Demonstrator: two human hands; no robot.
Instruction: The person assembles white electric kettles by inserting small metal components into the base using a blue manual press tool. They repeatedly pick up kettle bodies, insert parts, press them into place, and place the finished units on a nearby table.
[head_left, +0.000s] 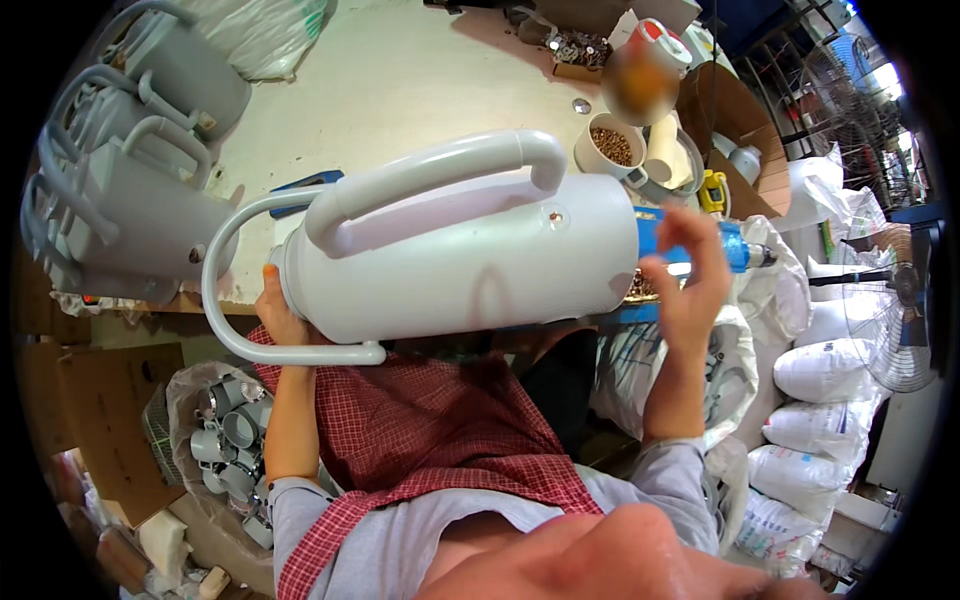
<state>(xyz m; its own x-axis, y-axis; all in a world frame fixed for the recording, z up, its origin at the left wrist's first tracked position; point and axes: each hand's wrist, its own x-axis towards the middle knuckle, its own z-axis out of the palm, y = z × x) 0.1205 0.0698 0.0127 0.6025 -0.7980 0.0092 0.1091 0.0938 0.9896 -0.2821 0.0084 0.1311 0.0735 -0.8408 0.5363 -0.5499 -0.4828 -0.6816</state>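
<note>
You had the grey can (pixel 460 250) on its side in front of you, across the near edge of the counter (pixel 430 100) and above your red checked apron (pixel 420 420). The fingers of your left hand (pixel 280 312) were wrapped around its narrow end, thumb uppermost. Your right hand (pixel 692 275) was raised just beside the broad end, its fingers loosely curled with a gap at the thumb; nothing showed in them, though the hand was blurred.

A body that long, held at one end, probably wanted to dip at the other, so a firm left wrist mattered most. Good handling meant keeping your left forearm clear of the bent tube (pixel 310 354), and putting no load on it, as its slim bend looked the easiest part to strain. Supporting the broad end with your free palm would have taken weight off that wrist. Whether anything bore the can from beneath, you could not tell from this view.

The can was pale grey, smooth and softly glossy, tapering toward your left hand. A thick handle (pixel 430 172) arched along its upper side, and a small round recess (pixel 553 217) sat below the handle's right end.
</note>
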